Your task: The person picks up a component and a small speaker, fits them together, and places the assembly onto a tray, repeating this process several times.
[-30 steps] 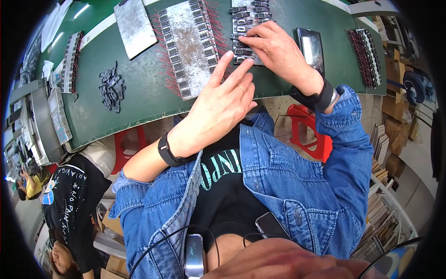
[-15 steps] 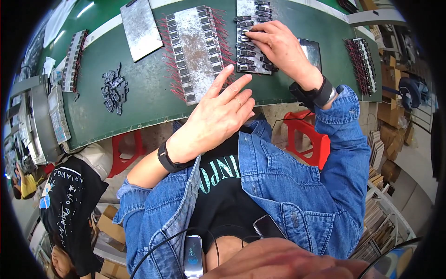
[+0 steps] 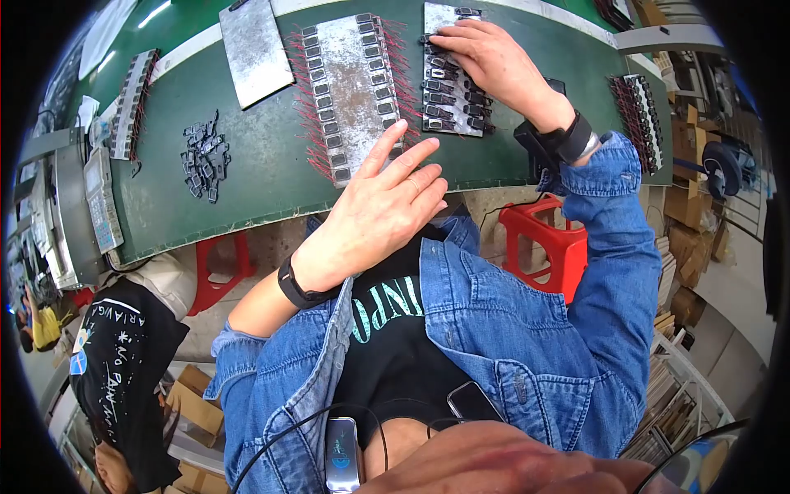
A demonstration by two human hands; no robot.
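Note:
My right hand (image 3: 502,70) reaches over the far part of a metal plate (image 3: 437,15) carrying rows of small black plastic parts (image 3: 439,99). Its thumb and fingers come together on one such part at the plate's left edge; the fingers partly cover it. My left hand (image 3: 387,202) is open and empty, fingers spread, over the near end of a second metal plate (image 3: 344,62). Small black rectangular pieces (image 3: 318,89) line both long sides of that plate, with thin red wires (image 3: 303,123) sticking outward. Its near right corner is hidden behind my left fingers.
A loose heap of black parts (image 3: 206,160) lies left on the green table (image 3: 255,156). Behind it is a bare metal plate (image 3: 257,58). Wired strips (image 3: 132,107) sit at both far sides. A red stool (image 3: 539,247) stands below the front edge; another person (image 3: 127,362) is at left.
My right hand has moved farther up the plate toward its far left edge, uncovering black parts nearer me. The left hand stays almost in place, fingers still spread.

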